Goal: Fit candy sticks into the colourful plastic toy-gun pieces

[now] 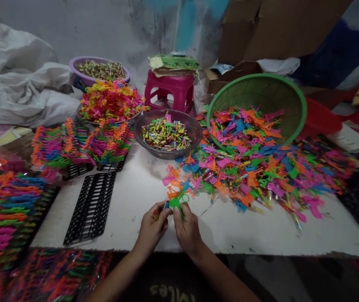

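Green plastic toy (178, 201), low centre, is pinched by right hand (187, 230) so left hand (153, 228), pinching a small tube (156, 215), can meet it.

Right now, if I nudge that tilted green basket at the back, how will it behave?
The green basket already leans on its side over the heap of plastic toys, so it would probably rock or tip further. Its thin mesh wall suggests it is light and slightly flexible. More toys would likely slide out onto the white table.
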A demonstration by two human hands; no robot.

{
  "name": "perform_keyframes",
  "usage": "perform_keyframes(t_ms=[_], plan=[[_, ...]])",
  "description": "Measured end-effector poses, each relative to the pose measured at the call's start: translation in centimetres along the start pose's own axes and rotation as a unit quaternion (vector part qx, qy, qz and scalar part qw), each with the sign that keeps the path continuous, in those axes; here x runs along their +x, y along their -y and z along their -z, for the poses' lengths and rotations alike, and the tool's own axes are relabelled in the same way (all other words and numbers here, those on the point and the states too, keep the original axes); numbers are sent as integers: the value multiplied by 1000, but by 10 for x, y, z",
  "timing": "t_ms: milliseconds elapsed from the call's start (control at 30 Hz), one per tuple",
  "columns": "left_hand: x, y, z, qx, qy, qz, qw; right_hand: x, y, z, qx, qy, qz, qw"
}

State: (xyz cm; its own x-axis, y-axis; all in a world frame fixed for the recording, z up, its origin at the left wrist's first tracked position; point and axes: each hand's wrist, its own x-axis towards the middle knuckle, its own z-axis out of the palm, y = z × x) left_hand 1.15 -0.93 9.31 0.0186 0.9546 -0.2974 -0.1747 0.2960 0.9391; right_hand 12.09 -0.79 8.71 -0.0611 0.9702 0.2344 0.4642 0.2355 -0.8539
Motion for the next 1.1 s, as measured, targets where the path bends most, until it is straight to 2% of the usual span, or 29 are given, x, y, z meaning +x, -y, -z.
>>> perform_keyframes(t_ms=[200, 433, 500, 567, 633, 667, 733, 800, 867, 933, 1000, 1100], plan=[[0, -1, 5, 61, 2, -34, 998, 0, -2, 0, 80, 29, -81, 993], [-4, -1, 11, 184, -17, -153, 971, -2, 4, -3, 42, 38, -76, 996], [-4, 0, 9, 179, -5, -152, 972, -1, 7, -5, 40, 44, -67, 996], [-3, 3, 6, 148, 18, -113, 982, 6, 5, 0, 34, 61, -52, 996], [0, 5, 4, 92, 34, -51, 994, 21, -5, 19, 17, 61, -52, 997], [3, 7, 4, 60, 29, -23, 998, 31, -14, 34, 0, 37, -70, 997], [9, 9, 8, 6, -1, 21, 1000, 52, -35, 69, -64, -60, -140, 986], [16, 12, 17, -23, -34, 54, 998, 71, -57, 101, -194, -166, -228, 939], [24, 15, 24, -38, -53, 78, 995, 82, -72, 114, -303, -200, -238, 901], [31, 20, 28, -45, -57, 89, 993, 84, -78, 101, -346, -143, -163, 913], [35, 25, 26, -54, -40, 98, 993, 78, -74, 71, -359, -53, -54, 930], [37, 31, 22, -66, -8, 97, 993, 61, -61, 21, -391, 24, 43, 919]])
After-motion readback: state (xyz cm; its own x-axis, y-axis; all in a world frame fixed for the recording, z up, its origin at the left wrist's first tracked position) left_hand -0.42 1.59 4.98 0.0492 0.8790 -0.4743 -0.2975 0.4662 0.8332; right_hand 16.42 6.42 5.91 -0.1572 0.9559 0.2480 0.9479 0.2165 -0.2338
